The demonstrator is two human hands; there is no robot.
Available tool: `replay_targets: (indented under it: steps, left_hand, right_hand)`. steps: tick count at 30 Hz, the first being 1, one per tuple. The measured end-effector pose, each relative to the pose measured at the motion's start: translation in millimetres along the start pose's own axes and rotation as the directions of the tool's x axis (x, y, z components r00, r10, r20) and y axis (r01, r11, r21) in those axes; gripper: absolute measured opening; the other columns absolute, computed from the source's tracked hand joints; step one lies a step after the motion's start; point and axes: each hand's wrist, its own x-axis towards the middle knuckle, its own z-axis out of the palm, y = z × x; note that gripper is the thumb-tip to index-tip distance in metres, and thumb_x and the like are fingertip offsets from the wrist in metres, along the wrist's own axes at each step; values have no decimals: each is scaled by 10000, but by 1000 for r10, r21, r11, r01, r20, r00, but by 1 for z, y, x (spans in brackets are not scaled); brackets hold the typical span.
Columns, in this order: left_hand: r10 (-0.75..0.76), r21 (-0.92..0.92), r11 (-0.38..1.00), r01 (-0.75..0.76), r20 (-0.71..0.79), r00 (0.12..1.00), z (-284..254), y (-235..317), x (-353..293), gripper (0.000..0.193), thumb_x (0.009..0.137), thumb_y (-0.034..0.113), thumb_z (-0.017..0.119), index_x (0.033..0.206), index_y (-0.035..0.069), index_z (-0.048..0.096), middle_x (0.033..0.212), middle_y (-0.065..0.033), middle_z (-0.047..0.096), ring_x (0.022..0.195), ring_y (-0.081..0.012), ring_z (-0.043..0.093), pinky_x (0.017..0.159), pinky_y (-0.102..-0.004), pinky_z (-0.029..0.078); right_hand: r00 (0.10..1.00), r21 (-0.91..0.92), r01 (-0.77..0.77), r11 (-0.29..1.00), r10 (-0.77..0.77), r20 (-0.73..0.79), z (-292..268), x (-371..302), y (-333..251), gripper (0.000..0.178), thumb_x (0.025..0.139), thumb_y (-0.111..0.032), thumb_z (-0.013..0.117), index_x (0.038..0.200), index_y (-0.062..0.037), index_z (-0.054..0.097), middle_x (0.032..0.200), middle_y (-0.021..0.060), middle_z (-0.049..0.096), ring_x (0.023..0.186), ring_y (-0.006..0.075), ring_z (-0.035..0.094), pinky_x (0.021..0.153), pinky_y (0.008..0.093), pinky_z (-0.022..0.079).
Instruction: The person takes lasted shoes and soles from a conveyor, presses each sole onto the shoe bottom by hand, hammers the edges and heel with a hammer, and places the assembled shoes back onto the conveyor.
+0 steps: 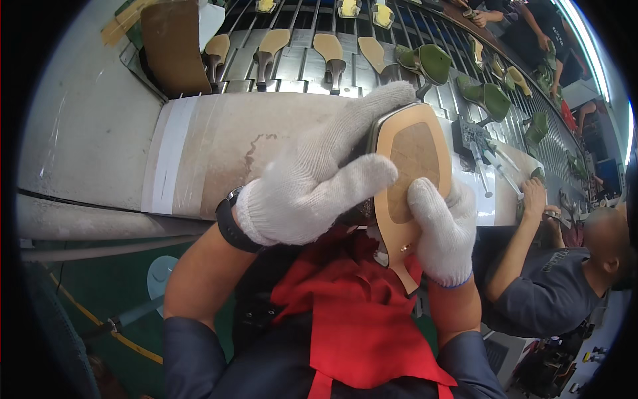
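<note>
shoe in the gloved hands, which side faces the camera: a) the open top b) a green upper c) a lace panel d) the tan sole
d: the shoe shows its flat tan sole with a darker inset patch, gripped by the left hand and the right hand, both in white knit gloves.

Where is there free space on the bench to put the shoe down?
The bench is bare between the white tape strip and the left hand. Behind it, the conveyor is crowded with soles and green shoes. By the right hand, syringes lie.
</note>
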Motion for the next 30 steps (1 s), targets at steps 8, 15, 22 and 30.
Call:
replay_targets:
  steps: [8, 15, 22, 30]
  left_hand:
    - [-243, -554, 822, 131, -134, 961, 26, 26, -27, 705, 1043, 340, 678, 1594, -36, 451, 1576, -277, 569, 1475, -354, 576, 1257, -500, 459]
    - [-329, -334, 915, 226, -293, 898, 40, 69, -68, 583, 1063, 340, 655, 1506, -15, 521, 1405, -346, 670, 1225, -396, 743, 1063, -536, 619]
    - [-292, -197, 954, 227, -427, 856, 45, 84, -85, 498, 1113, 336, 649, 1388, -78, 612, 1306, -332, 730, 1193, -399, 760, 1041, -536, 635]
    - [-202, -17, 973, 231, -545, 814, 49, 91, -86, 386, 1114, 304, 680, 1224, -64, 643, 1157, -293, 782, 1122, -408, 789, 1001, -516, 659]
  right_hand:
    - [992, -233, 101, 967, -79, 99, -3, -16, 13, 255, 1059, -182, 716, 1113, 54, 796, 856, 84, 794, 749, 90, 724, 653, 297, 582]
    - [879, -524, 476, 707, -367, 304, 7, -38, 18, 218, 925, -230, 830, 887, -20, 790, 695, 141, 692, 578, 334, 688, 551, 403, 537]
    - [798, -520, 602, 606, -449, 402, 26, -36, 21, 198, 856, -173, 914, 918, -27, 796, 741, 128, 723, 633, 311, 728, 583, 395, 574]
    - [800, -448, 594, 668, -436, 412, 35, -36, 25, 218, 870, -189, 914, 949, -25, 794, 734, 122, 722, 611, 307, 717, 566, 396, 560]
